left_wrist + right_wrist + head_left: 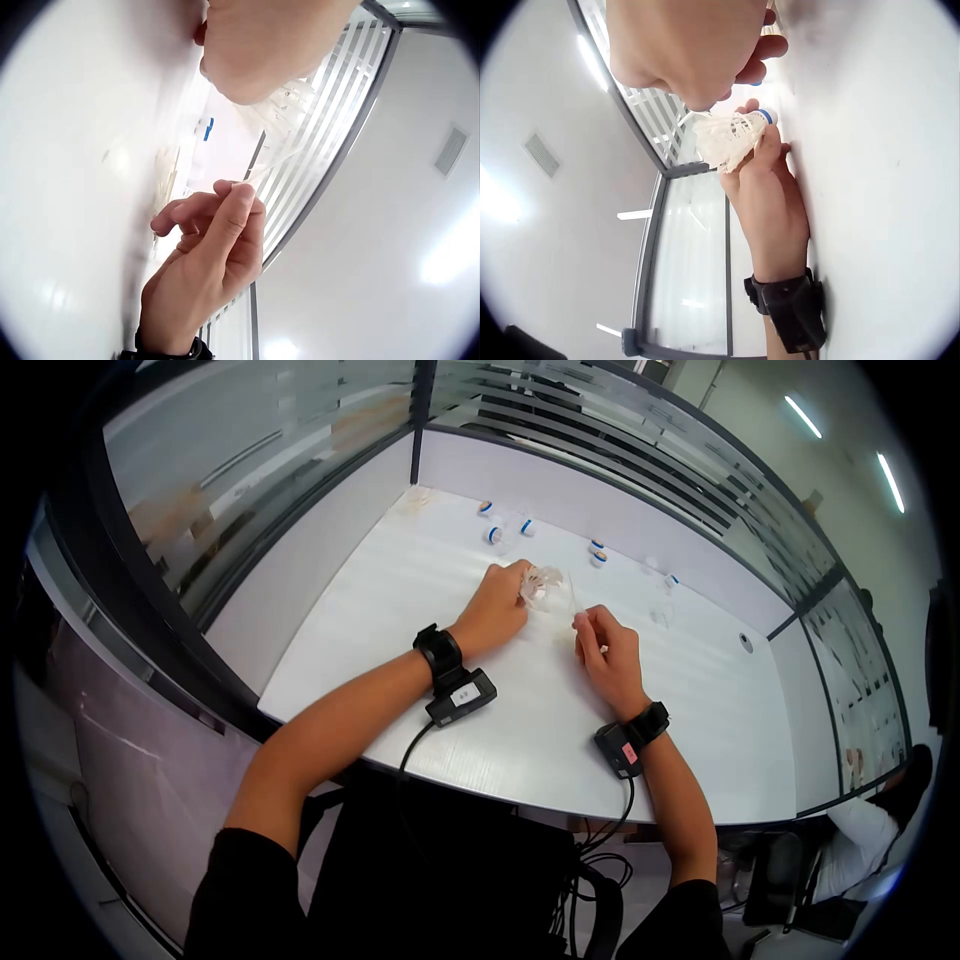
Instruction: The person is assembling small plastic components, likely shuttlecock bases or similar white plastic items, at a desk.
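Note:
A white feathered shuttlecock (543, 588) with a blue band is gripped at its cork end by my left hand (497, 610); in the right wrist view the shuttlecock (731, 137) has ragged feathers pointing toward my other hand. My right hand (611, 660) pinches the end of a thin white strand between thumb and index finger, as the left wrist view shows at the fingertips (241, 189). The strand (271, 166) reaches up toward the feathers. Both hands are just above the white table.
Several shuttlecocks with blue bands lie toward the back of the white table (500, 745), one of them (494, 535) beyond my left hand. Pale loose bits (418, 500) lie in the back left corner. Low partitions (600, 505) with glass above enclose the table; a round cable hole (746, 643) is at the right.

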{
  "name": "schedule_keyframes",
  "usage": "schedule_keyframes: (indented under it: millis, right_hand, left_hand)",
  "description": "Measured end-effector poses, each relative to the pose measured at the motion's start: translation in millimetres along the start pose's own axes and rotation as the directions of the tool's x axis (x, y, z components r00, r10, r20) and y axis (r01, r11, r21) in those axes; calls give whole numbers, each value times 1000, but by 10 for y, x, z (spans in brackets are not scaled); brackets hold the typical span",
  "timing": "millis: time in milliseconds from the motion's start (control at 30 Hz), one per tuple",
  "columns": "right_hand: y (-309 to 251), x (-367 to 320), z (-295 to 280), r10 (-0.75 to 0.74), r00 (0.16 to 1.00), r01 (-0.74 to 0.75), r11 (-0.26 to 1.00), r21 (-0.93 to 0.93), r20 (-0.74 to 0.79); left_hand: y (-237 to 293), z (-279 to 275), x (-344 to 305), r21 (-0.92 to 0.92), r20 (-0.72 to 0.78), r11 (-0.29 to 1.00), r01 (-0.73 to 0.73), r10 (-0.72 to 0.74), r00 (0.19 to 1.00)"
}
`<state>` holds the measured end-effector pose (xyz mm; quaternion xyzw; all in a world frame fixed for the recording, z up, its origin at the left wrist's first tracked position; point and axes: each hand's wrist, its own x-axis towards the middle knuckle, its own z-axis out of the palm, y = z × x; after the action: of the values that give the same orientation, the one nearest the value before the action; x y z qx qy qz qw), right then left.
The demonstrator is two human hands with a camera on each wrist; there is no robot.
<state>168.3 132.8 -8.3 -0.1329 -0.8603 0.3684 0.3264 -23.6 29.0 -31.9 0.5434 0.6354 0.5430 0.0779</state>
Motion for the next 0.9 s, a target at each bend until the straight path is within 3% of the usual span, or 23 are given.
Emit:
schedule_keyframes:
  millis: [67,167,267,333,467,900]
  right_hand:
    - [4,8,12,2,1000,-2,1000,2,5]
    - [38,14,12,16,999,-15,1000,-27,45]
    - [92,10,17,13,997,-9,998,-66,70]
    - [71,1,12,83,987,-83,997,-1,140]
    - [82,7,0,169,955,-209,967,148,244]
    - [67,23,0,148,937,-204,967,154,315]
  left_hand:
    - [-47,-16,14,-34,1,999,33,-33,999]
    - [-37,9,-30,17,-112,1000,-2,4,994]
    - [-57,12,-20,-4,-154,997,-73,71,986]
    - [-103,25,-16,-1,-185,991,-136,134,974]
    - [-149,45,5,-21,-179,993,-116,110,978]
    - [-101,42,-18,-26,-112,993,-113,110,988]
